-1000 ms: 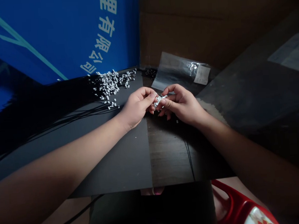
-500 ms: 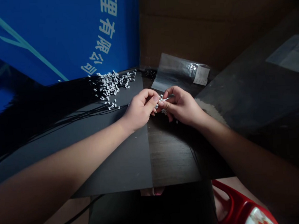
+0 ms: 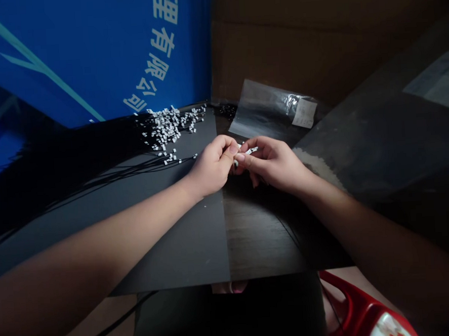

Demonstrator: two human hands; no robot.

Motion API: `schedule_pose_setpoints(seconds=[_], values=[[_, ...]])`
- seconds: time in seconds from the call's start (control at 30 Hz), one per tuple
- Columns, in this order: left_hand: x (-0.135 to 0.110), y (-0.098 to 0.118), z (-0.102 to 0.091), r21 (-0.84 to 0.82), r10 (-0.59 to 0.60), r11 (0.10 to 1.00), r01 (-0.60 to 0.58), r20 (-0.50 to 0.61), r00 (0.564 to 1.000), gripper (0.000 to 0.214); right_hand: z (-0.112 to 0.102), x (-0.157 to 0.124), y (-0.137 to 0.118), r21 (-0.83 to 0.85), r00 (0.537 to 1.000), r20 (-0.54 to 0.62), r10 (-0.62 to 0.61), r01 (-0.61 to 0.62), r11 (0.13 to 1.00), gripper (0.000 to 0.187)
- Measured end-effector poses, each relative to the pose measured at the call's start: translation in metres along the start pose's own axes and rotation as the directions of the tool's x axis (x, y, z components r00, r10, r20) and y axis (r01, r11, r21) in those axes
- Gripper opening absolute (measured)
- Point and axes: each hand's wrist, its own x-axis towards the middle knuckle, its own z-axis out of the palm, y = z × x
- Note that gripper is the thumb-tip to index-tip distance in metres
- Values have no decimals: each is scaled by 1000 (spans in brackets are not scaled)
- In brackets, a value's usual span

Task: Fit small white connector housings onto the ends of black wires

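Observation:
Over the middle of the table, my left hand (image 3: 214, 164) and my right hand (image 3: 279, 162) meet with thumbs and fingertips closed. Small white wire connectors (image 3: 251, 150) show between the fingers of my right hand. My left hand pinches at a white piece by its thumb tip, mostly covered by the fingers. A thin black wire (image 3: 287, 225) hangs below my right hand. Left of my hands lies a large bundle of black wires (image 3: 74, 146), its ends tipped with many white connectors (image 3: 166, 125).
A clear plastic bag (image 3: 260, 105) with a white label lies behind my hands. A blue printed panel (image 3: 99, 49) and a brown cardboard wall (image 3: 296, 47) rise at the back. Large plastic sheeting (image 3: 389, 127) spreads at the right. A red plastic object (image 3: 360, 306) stands below the table edge.
My right-hand fingers have shifted, and fewer white connectors show below the fingertips. The dangling black wire has swung left at its top. My left hand stays nearly in place.

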Motion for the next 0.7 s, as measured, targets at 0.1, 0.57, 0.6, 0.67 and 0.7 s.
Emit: schedule_pose_setpoints(seconds=[0.1,0.57,0.6,0.67,0.7], values=[[0,0,-1,25,7,1000,-7,-14,1000,21,-2,-2,-6,42,994,51,102,-104,994,48],[5,4,1,-205,-79,978,52,-126,989,22,-1,-1,-6,171,991,46,122,-128,977,27],[4,4,1,-197,-73,979,48,-122,990,21,-1,-2,-6,170,992,49,114,-121,978,26],[3,4,1,-177,-54,984,34,-108,993,20,-2,-2,-6,163,995,53,86,-93,982,25],[3,4,1,-170,-46,985,28,-105,993,20,-2,-2,-5,160,996,54,70,-78,984,24]])
